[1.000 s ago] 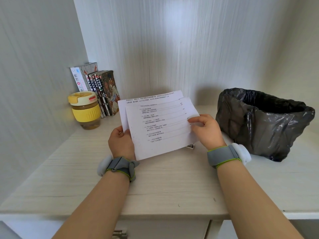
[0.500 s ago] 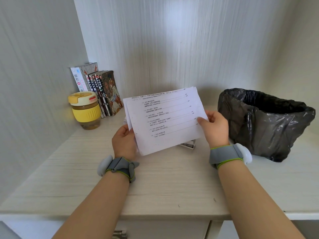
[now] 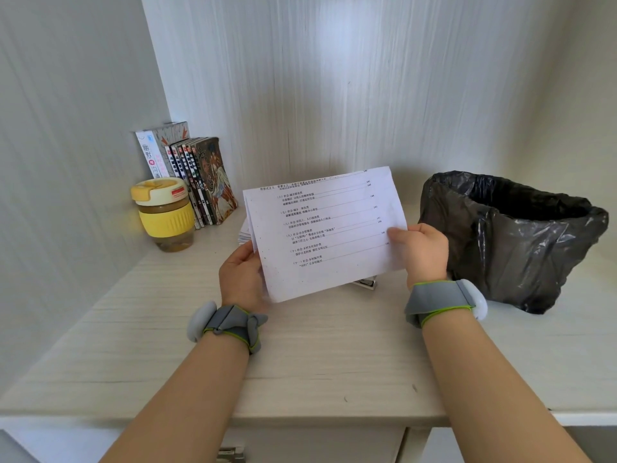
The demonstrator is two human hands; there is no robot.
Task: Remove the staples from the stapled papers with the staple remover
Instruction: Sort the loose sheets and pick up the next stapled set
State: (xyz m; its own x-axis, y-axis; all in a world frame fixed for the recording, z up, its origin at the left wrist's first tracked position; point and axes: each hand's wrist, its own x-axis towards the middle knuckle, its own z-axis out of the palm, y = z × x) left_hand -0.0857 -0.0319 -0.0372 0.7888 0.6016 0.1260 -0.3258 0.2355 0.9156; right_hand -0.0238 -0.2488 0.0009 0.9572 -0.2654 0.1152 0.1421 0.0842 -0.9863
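Holding the papers [image 3: 327,232] up, left hand [image 3: 242,279] and right hand [image 3: 422,250] each grasping a side edge; next comes reaching for the staple remover [image 3: 365,282] beneath.

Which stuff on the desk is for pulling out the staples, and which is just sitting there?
For the job:
papers, held by the left hand and right hand
small metal tool under them, probably the staple remover

Just sitting there:
yellow cup
books
black-bagged bin, perhaps for staples
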